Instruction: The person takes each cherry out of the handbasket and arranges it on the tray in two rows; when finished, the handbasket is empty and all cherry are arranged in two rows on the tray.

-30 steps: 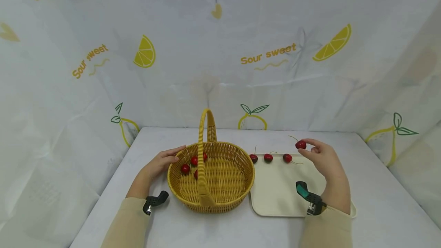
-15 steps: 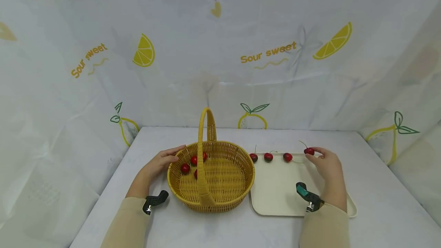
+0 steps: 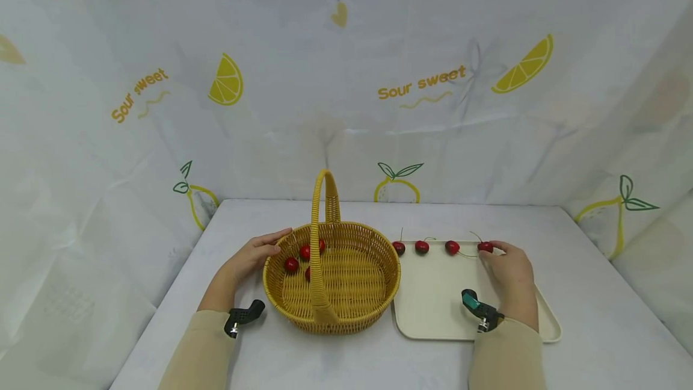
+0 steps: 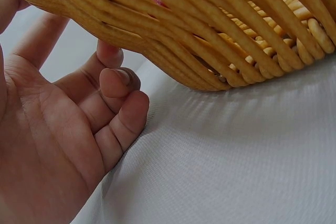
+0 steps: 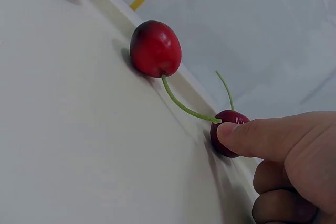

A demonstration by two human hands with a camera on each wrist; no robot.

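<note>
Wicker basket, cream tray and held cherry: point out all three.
Wicker basket (image 3: 357,278): head view, on the bare woven floor, to the right of the handle.
Cream tray (image 3: 433,300): head view, on its bare flat surface.
Held cherry (image 3: 485,247): head view, on its visible red skin.

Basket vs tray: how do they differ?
The basket is woven and yellow-brown; the tray is smooth and cream.
The basket is deep with an arched handle; the tray is shallow, no handle visible.
Basket cherries cluster at one side; tray cherries line the far edge.
Both contain red cherries.
</note>
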